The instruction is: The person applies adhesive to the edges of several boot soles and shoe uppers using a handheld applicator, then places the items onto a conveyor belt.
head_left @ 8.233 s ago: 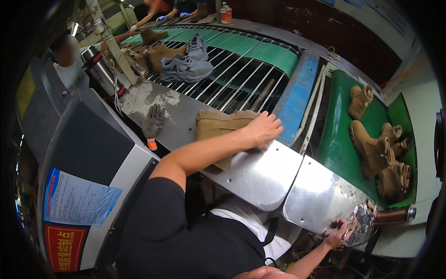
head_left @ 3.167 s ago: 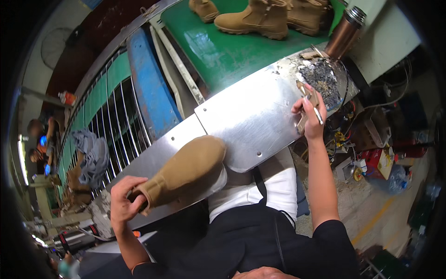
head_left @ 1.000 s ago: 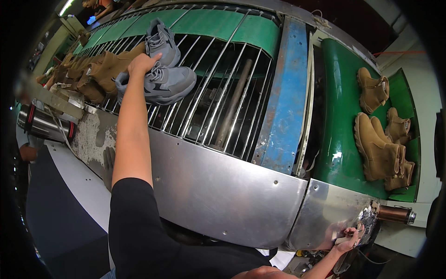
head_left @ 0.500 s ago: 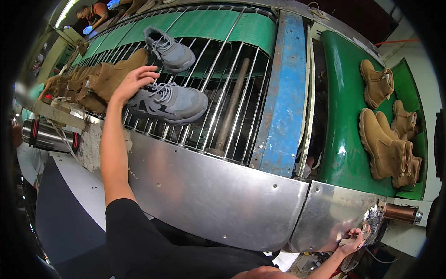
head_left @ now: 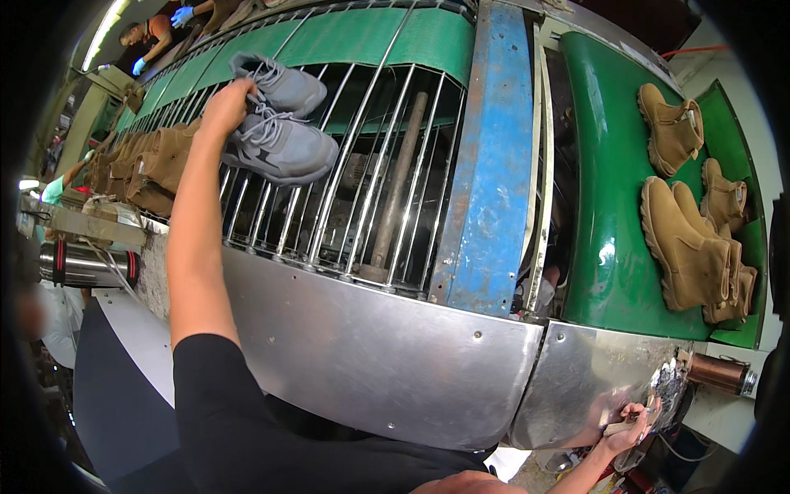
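Note:
Two grey lace-up sneakers lie side by side over the metal rods of the conveyor, toes to the right. My left hand (head_left: 228, 109) is closed at their collars, where the near sneaker (head_left: 284, 150) and the far sneaker (head_left: 290, 87) touch. The fingertips are partly hidden among the laces and collars. Low on the right, my right hand (head_left: 634, 430) is held by the metal panel, its fingers curled around a small beige piece (head_left: 615, 428) whose kind I cannot make out.
Tan boots (head_left: 152, 169) line the rods at left. More tan boots (head_left: 683, 247) stand on the green belt (head_left: 605, 198) at right, past a blue metal beam (head_left: 494, 165). A steel panel (head_left: 378, 346) fronts the conveyor. Another person (head_left: 156, 37) in blue gloves is at the far left.
My left hand has gone from open over the near sneaker to closed at the sneakers' collars. The near sneaker has shifted away from me against the far one. My right hand stays put.

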Demonstrator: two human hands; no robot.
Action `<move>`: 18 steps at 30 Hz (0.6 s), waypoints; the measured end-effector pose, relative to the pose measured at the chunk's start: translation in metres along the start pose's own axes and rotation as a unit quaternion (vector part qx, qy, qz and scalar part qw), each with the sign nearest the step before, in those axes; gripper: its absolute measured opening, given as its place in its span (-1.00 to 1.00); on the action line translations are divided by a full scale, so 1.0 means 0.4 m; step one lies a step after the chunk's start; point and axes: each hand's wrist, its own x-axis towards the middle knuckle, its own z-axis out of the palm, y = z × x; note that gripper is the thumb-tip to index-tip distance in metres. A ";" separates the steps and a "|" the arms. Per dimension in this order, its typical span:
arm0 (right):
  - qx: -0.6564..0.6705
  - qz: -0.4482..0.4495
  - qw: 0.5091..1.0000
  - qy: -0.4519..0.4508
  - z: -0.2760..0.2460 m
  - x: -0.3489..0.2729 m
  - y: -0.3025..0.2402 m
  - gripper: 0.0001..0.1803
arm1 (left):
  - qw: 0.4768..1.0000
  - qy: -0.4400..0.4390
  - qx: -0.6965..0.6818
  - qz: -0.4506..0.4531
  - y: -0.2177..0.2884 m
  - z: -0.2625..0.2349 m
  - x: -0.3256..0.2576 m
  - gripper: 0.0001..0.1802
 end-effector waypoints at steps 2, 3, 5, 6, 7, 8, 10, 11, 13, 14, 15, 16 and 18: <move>-0.004 0.010 1.000 0.010 0.002 -0.006 -0.008 -0.41 | 0.999 -0.008 0.023 -0.035 0.014 0.056 0.043 -0.34; -0.007 0.013 1.000 0.019 0.005 -0.011 -0.014 -0.41 | 1.000 0.017 0.017 0.002 0.022 0.073 0.049 -0.13; 0.006 0.014 1.000 0.011 0.020 -0.008 -0.025 -0.41 | 0.997 0.054 0.042 -0.035 0.036 0.085 0.049 0.03; 0.016 0.016 1.000 0.004 0.026 -0.006 -0.020 -0.41 | 0.994 0.079 0.058 -0.046 0.026 0.079 0.046 0.07; 0.011 0.015 1.000 0.006 0.019 -0.001 -0.011 -0.40 | 0.995 0.076 0.002 -0.065 -0.025 0.116 0.061 0.07; 0.005 0.016 1.000 0.011 0.011 -0.005 -0.011 -0.40 | 0.991 0.025 -0.043 -0.128 -0.032 0.128 0.070 0.04; 0.004 0.021 1.000 0.012 0.007 -0.004 -0.005 -0.39 | 0.994 0.040 0.015 -0.104 -0.078 0.168 0.088 -0.04; 0.016 0.013 1.000 0.002 0.007 -0.007 -0.013 -0.45 | 0.992 0.041 0.042 -0.114 -0.065 0.179 0.092 -0.11; 0.009 0.010 1.000 0.003 0.016 -0.008 -0.015 -0.45 | 0.992 0.027 0.062 -0.109 -0.053 0.175 0.086 -0.35; 0.004 0.006 1.000 0.007 0.019 -0.010 -0.021 -0.45 | 0.987 0.012 0.122 -0.104 -0.018 0.168 0.085 -0.41; 0.004 0.003 1.000 0.013 0.022 -0.013 -0.023 -0.45 | 0.977 -0.002 0.186 -0.102 0.028 0.147 0.074 -0.46; 0.002 0.004 1.000 0.018 0.024 -0.016 -0.026 -0.43 | 0.963 -0.016 0.248 -0.099 0.055 0.127 0.064 -0.51; 0.006 0.008 1.000 0.022 0.041 -0.014 -0.028 -0.38 | 0.959 0.043 0.274 -0.051 0.049 0.115 0.026 -0.68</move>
